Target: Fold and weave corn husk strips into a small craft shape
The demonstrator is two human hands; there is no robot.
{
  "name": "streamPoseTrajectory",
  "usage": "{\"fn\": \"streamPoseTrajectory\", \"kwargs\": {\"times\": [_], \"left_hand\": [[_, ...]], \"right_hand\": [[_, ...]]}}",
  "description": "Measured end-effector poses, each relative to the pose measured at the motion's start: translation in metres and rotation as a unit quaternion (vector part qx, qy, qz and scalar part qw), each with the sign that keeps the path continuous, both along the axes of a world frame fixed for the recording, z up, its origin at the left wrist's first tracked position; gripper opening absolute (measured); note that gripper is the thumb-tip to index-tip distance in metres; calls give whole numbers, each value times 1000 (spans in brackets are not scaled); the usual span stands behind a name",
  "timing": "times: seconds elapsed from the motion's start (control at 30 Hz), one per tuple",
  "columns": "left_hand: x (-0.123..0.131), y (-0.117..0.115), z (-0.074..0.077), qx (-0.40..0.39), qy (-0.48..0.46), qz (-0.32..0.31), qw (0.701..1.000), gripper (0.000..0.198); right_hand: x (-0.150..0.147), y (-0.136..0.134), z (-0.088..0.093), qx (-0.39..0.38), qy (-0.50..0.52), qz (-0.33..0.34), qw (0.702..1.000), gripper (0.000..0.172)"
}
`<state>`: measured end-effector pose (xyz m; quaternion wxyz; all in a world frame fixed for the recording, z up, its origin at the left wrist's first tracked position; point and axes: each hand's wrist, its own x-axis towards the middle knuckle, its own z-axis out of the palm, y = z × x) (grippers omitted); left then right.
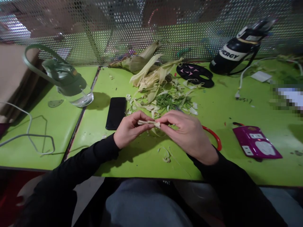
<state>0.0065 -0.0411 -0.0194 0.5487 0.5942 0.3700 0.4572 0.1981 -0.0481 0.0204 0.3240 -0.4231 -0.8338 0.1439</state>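
Note:
A folded strip of pale corn husk [149, 123] is pinched between my two hands over the near middle of the table. My left hand [132, 126] grips its left part between thumb and fingers. At the strip's right end, my right hand [189, 130] closes thumb and fingertips on it. Just beyond the hands lies a heap of husk shreds [153, 94] mixed with green strands [165, 101]. A red loop handle [216, 138] pokes out from behind my right hand; the rest of it is hidden. Small curled scraps [166, 157] lie on the near side.
A black phone [115, 113] lies beside my left hand. Whole husks [139, 61] rest by the perforated metal screen [118, 31]. A green-lidded bottle [71, 83] stands left, a black bottle [233, 52] at back right. There are also a black palette-shaped piece [195, 74] and a purple socket box [257, 142].

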Motion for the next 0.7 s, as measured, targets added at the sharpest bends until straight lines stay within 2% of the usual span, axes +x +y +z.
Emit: {"fn": "streamPoseTrajectory", "kwargs": {"times": [0.17,0.33,0.6,0.7], "left_hand": [[1,2,2,-54,-34,-20,998,27],[0,4,2,-47,-57,-38,997,26],[3,1,2,-36,-78,-34,996,28],[2,2,2,-61,-114,-44,991,27]], "right_hand": [[-2,0,-2,19,1,-3,1000,10],[-1,1,-3,49,1,-3,999,7],[-1,2,-5,118,-11,-5,993,2],[-1,2,-5,141,-15,-10,990,3]]}}
